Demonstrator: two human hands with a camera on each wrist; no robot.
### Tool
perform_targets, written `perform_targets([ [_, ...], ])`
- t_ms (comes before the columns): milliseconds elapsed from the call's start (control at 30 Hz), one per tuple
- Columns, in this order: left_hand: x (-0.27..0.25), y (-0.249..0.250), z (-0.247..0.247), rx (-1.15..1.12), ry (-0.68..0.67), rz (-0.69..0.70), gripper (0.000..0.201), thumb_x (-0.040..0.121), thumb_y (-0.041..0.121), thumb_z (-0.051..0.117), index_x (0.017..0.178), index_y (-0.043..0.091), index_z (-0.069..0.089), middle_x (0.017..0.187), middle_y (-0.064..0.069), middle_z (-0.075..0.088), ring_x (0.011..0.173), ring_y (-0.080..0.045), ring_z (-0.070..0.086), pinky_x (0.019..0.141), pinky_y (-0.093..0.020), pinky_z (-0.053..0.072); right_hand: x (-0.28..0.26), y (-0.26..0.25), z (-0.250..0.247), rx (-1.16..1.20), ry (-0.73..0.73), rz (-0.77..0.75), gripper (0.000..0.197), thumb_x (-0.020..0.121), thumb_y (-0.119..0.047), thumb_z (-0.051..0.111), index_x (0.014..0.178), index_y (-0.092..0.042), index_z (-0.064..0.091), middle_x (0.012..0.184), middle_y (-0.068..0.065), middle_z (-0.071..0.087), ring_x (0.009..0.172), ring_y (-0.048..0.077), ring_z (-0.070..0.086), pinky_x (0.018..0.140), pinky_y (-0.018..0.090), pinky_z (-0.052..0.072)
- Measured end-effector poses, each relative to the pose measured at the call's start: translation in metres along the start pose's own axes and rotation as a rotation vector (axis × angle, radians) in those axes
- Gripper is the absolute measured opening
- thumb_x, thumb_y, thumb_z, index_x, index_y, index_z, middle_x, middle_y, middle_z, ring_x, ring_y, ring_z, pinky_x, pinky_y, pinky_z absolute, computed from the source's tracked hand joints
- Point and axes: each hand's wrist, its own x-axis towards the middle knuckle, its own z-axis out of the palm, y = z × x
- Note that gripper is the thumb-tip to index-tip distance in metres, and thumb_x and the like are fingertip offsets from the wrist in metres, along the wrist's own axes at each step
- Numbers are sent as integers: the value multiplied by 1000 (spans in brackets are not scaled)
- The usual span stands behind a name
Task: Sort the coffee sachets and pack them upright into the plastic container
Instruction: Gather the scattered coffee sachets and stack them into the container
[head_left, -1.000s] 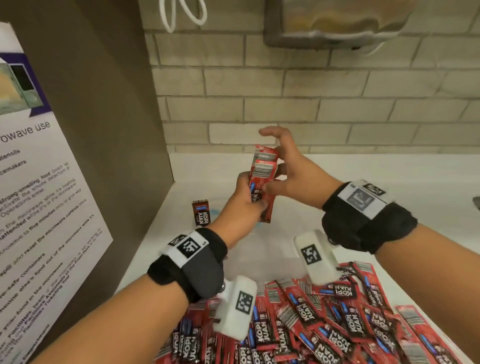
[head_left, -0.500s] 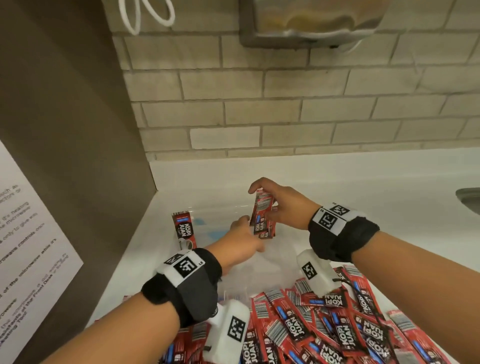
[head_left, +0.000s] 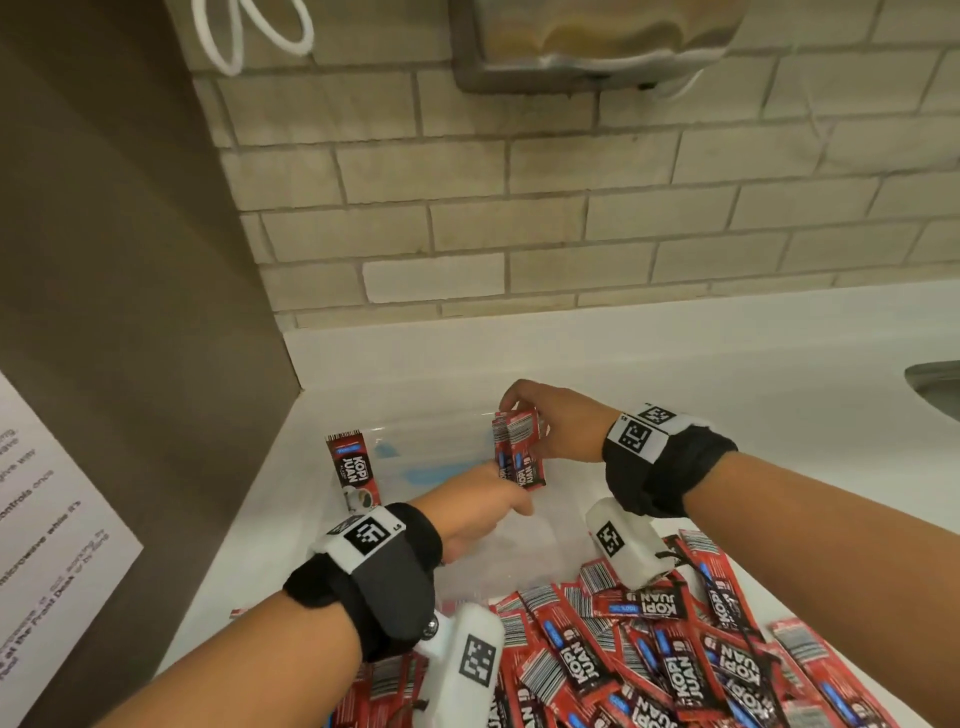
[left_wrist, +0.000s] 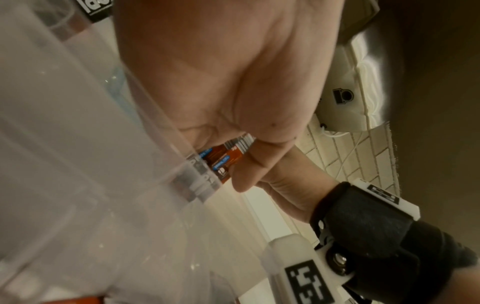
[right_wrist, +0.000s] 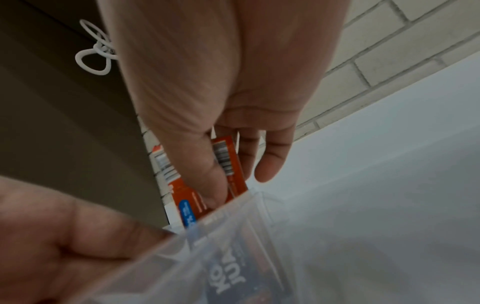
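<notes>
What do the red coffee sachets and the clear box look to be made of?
Red coffee sachets: likely thin laminated plastic film, slightly glossy, with printed barcodes and crimped ends.
Clear box: seemingly rigid transparent plastic, smooth and a little hazy; the right hand's sachets show through its wall in the right wrist view.

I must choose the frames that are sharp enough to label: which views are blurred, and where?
Head view: sharp, with readable print on the loose sachets. Left wrist view: clear container wall smeared, close up. Right wrist view: left hand blurred, held sachets fairly sharp.

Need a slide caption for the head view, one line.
Right hand lowers a small stack of red coffee sachets upright into the clear plastic container; left hand steadies them.
</notes>
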Motion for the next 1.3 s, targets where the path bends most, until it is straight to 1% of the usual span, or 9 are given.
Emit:
perform_targets([
  [100,4,0,-3,-44,-18,-29,39,90,-3,48,124,16,49,132,-11,49,122,-21,42,93,-24,31,2,2,2,-10,12,-2,45,79,-4,66,120,-11,47,116,8,55,88,14,49,76,24,42],
  [267,8,1,-1,-58,-9,-49,28,89,-3,50,104,20,53,114,-6,49,104,-18,41,75,-21,35,7,5,7,-48,-1,6,47,80,-11,67,121,-14,47,117,9,50,104,21,50,87,27,41],
  [400,5,3,-1,-43,-23,-55,40,89,-1,51,124,17,51,126,-5,53,118,-19,44,82,-22,37,7,7,7,-59,-7,63,47,80,-17,68,122,-15,47,117,10,50,107,25,51,94,35,43],
  [500,0,3,-5,-54,29,-29,42,88,0,53,127,14,47,131,-9,54,122,-22,47,80,-21,41,4,9,4,-40,20,89,48,81,-18,68,124,-14,47,119,10,50,105,22,50,89,27,40],
  [667,-4,8,-2,-173,41,44,44,86,-7,49,128,8,48,117,-15,58,96,-16,50,75,-18,41,-2,10,-1,86,73,157,50,82,-11,67,127,-12,46,107,3,53,86,15,51,78,23,40],
  [767,-2,12,7,-172,53,68,51,83,-8,49,130,11,46,123,-19,56,103,-22,49,78,-21,41,-4,11,0,122,84,170,53,81,-11,69,128,-13,45,104,-1,52,86,15,53,79,23,41],
  [1000,-3,17,17,-194,63,111,56,85,-11,43,127,25,44,109,-5,53,93,-12,47,64,-17,34,-8,5,2,45,40,84,70,76,-14,75,135,-20,39,113,0,45,88,14,49,81,22,38],
  [1167,-4,14,12,-237,78,55,44,86,-11,42,117,20,44,117,-5,53,96,-10,48,67,-16,37,-3,-1,2,-106,33,41,43,79,-16,70,118,-10,52,114,10,56,103,24,54,80,26,39],
  [1300,1,8,6,-245,61,-29,41,84,-7,47,122,9,50,132,-12,53,117,-18,47,95,-26,35,-3,0,2,-85,63,43,33,81,-14,66,111,-9,55,108,10,62,98,25,58,74,26,38],
])
